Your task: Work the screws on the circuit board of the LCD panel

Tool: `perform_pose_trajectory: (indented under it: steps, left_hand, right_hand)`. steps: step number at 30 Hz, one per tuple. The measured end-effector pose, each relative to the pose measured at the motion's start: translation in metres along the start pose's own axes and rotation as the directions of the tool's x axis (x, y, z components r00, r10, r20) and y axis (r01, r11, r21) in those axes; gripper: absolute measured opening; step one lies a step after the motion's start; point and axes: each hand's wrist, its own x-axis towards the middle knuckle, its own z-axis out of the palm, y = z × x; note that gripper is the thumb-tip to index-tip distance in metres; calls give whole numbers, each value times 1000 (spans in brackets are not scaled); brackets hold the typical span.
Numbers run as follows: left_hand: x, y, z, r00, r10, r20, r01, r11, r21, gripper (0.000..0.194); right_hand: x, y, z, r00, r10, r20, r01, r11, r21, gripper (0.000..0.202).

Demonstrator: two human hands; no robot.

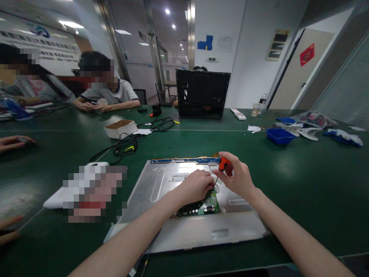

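Note:
A flat metal display panel (170, 227) lies on the green table, with a blue circuit strip (184, 161) along its far edge. On the panel's middle sits a green circuit board (212, 202), partly hidden beneath my left hand (198, 184). The fingers of that hand are bent together at the board's upper edge; what they hold, if anything, is hidden. My right hand (235, 173) grips an orange and black screwdriver (223, 163), its thin shaft slanting down to the board near my left fingertips.
Beyond the panel stands a black monitor housing (202, 94). Cables (123, 144) and an open cardboard box (121, 129) are at the left, near a white object (57, 196). Blue trays (279, 135) lie to the right. Other people sit along the left side.

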Motion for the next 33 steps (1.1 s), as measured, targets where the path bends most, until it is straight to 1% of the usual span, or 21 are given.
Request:
perform_pose_trajectory:
  steps: [5,9,13,18,22,24,27,33]
  left_hand:
    - [0,1,1,1000,-9,7,9,1000,3,10]
    - [0,2,-1,1000,-19,10,19,1000,1,13]
    - [0,1,0,1000,-8,3,8,1000,-13,12]
    - [1,0,2,1000,-4,4,4,1000,-5,12]
    - [1,0,2,1000,-6,-4,6,1000,16,12]
    - [0,1,2,1000,-11,-6,11,1000,22,13]
    - [0,1,1,1000,-8,-2,8,1000,6,12]
    - [1,0,1,1000,-11,2,11,1000,-4,11]
  right_hand:
    - [2,-5,-4,998,19,58,-23,998,60,54]
    - [1,-5,-2,999,39,18,-39,999,35,52]
    - [0,-2,1,1000,11,-16,-11,1000,6,48]
    - [1,-3,-2,1000,-7,6,7,1000,20,52]
    - [1,-5,-2,999,32,33,-33,998,50,58]
    - [1,-4,-1,999,49,16,-50,997,58,57]
    - [0,-2,1,999,36,-10,-35,997,65,53]
    - [-1,0,1,1000,9,2,-9,999,53,50]
